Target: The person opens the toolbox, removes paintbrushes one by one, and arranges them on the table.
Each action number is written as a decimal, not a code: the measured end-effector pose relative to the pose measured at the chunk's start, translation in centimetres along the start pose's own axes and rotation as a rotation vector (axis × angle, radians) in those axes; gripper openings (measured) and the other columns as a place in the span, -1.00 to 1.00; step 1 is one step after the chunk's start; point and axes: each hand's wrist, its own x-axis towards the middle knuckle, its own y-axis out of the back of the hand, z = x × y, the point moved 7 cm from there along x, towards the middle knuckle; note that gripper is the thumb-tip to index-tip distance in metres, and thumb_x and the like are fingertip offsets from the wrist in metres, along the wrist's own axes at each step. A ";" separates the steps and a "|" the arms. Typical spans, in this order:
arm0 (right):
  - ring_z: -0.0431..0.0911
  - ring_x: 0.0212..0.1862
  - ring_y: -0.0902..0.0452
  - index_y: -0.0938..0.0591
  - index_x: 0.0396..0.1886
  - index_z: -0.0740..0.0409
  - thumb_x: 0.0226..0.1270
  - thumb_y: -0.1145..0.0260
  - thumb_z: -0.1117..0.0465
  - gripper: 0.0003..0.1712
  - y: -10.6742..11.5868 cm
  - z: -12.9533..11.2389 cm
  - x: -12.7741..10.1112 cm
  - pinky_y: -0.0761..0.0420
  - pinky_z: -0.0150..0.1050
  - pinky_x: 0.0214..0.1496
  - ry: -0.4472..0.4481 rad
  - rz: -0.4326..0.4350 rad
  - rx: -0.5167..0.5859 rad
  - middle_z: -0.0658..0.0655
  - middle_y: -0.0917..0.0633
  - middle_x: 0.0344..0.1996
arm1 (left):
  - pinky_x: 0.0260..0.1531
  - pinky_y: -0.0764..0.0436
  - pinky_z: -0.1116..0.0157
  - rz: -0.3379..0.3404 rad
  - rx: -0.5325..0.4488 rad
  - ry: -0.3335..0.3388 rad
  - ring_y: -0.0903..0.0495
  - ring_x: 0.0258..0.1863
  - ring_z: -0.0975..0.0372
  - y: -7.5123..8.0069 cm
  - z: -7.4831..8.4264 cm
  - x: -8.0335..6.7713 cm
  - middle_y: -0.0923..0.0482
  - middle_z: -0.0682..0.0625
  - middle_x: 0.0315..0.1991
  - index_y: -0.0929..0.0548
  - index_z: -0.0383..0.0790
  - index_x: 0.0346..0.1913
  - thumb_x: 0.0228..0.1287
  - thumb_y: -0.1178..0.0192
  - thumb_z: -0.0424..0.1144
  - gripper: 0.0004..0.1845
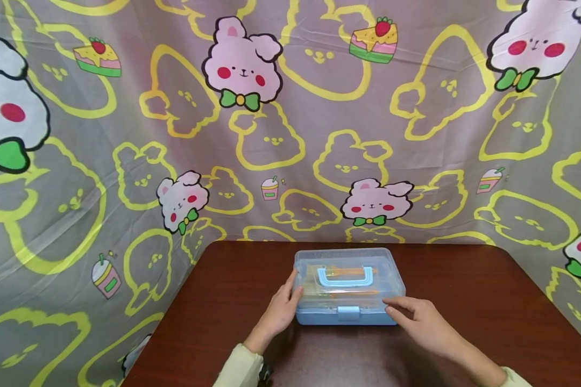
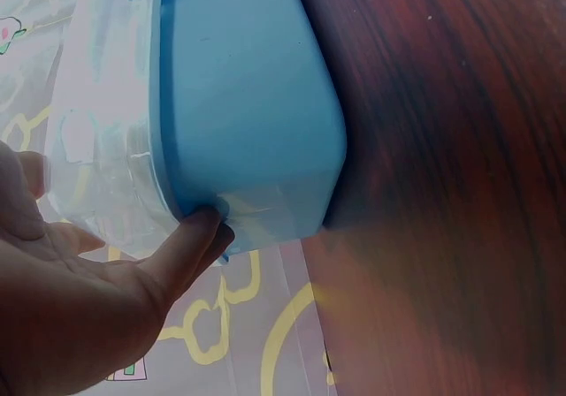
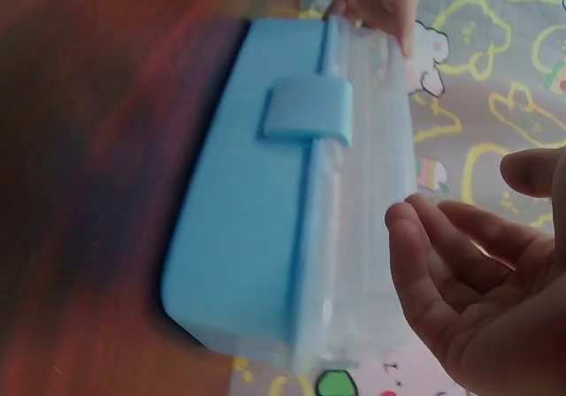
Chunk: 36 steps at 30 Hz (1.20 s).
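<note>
A plastic box (image 1: 348, 290) with a light-blue base, a clear lid and a blue carry handle (image 1: 344, 275) stands on the brown table (image 1: 465, 301), its blue latch (image 1: 348, 313) facing me. My left hand (image 1: 283, 306) lies against the box's left side with its fingers nearly straight. In the left wrist view the left hand's thumb (image 2: 190, 241) touches the box (image 2: 248, 104) at the seam of a corner. My right hand (image 1: 413, 317) reaches to the front right corner, fingers loosely bent. In the right wrist view the right hand (image 3: 478, 290) sits beside the clear lid (image 3: 371, 184) and grips nothing.
A cloth backdrop (image 1: 290, 134) printed with rabbits and cakes hangs close behind and to both sides of the table. Orange items show dimly through the box's lid. The table's back edge (image 1: 348, 243) lies just behind the box.
</note>
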 end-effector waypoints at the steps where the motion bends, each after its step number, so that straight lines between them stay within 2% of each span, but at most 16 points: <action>1: -0.08 -0.06 -0.58 -0.61 0.09 0.20 0.40 -0.17 0.01 -0.57 -0.4 0.1 0.0 -0.58 -0.27 -0.16 -0.008 -0.035 0.038 0.11 -0.67 -0.07 | 0.18 -0.27 -0.09 0.003 0.002 -0.002 -0.25 0.28 -0.09 0.0 0.0 0.0 -0.25 -0.30 0.32 -0.08 -0.07 0.49 0.49 0.13 0.00 -0.40; 7: -0.09 -0.28 -0.59 -0.56 0.06 0.43 0.47 -0.08 0.06 -0.51 -2.9 1.3 0.2 -0.60 -0.24 -0.33 -0.054 -0.217 0.294 0.15 -0.68 -0.29 | 0.18 -0.27 -0.09 0.001 -0.004 -0.001 -0.26 0.27 -0.10 0.0 0.2 -0.1 -0.26 -0.31 0.31 -0.09 -0.08 0.49 0.49 0.13 0.01 -0.40; 12: -0.13 -0.29 -0.56 -0.52 0.00 0.58 0.49 -0.05 0.12 -0.50 -4.9 2.4 0.5 -0.59 -0.29 -0.34 -0.129 -0.275 0.511 0.24 -0.66 -0.24 | 0.19 -0.26 -0.09 -0.006 -0.015 0.009 -0.25 0.28 -0.09 -0.1 0.3 -0.1 -0.23 -0.30 0.33 -0.06 -0.07 0.49 0.49 0.14 0.02 -0.39; 16: -0.15 -0.30 -0.57 -0.45 -0.02 0.68 0.51 -0.01 0.13 -0.45 -6.4 2.9 0.6 -0.60 -0.27 -0.34 -0.186 -0.299 0.687 0.19 -0.67 -0.27 | 0.19 -0.26 -0.09 -0.005 -0.007 0.018 -0.23 0.29 -0.07 -0.2 0.2 -0.1 -0.21 -0.28 0.34 -0.04 -0.03 0.50 0.49 0.16 0.03 -0.39; 20: -0.08 -0.23 -0.63 -0.43 0.05 0.66 0.52 0.05 0.05 -0.37 -7.6 3.4 0.7 -0.61 -0.22 -0.27 -0.241 -0.325 0.755 0.19 -0.69 -0.22 | 0.20 -0.25 -0.08 -0.002 0.000 0.027 -0.22 0.30 -0.06 -0.2 0.1 -0.1 -0.20 -0.25 0.36 -0.03 0.01 0.50 0.49 0.17 0.04 -0.39; 27: 0.00 -0.11 -0.60 -0.31 0.16 0.68 0.50 0.10 -0.12 -0.19 -9.0 3.7 0.6 -0.59 -0.16 -0.13 -0.323 -0.372 0.815 0.32 -0.63 -0.06 | 0.21 -0.24 -0.08 -0.002 -0.011 0.018 -0.20 0.32 -0.05 -0.3 0.1 -0.2 -0.17 -0.24 0.38 -0.01 0.01 0.51 0.49 0.19 0.09 -0.38; 36: 0.01 -0.10 -0.59 -0.27 0.16 0.70 0.46 0.08 -0.21 -0.10 -10.3 4.1 0.8 -0.57 -0.13 -0.09 -0.423 -0.363 0.874 0.28 -0.63 -0.07 | 0.21 -0.23 -0.08 -0.004 -0.012 0.016 -0.18 0.33 -0.05 -0.2 0.2 -0.3 -0.14 -0.21 0.40 0.00 0.01 0.51 0.50 0.20 0.07 -0.38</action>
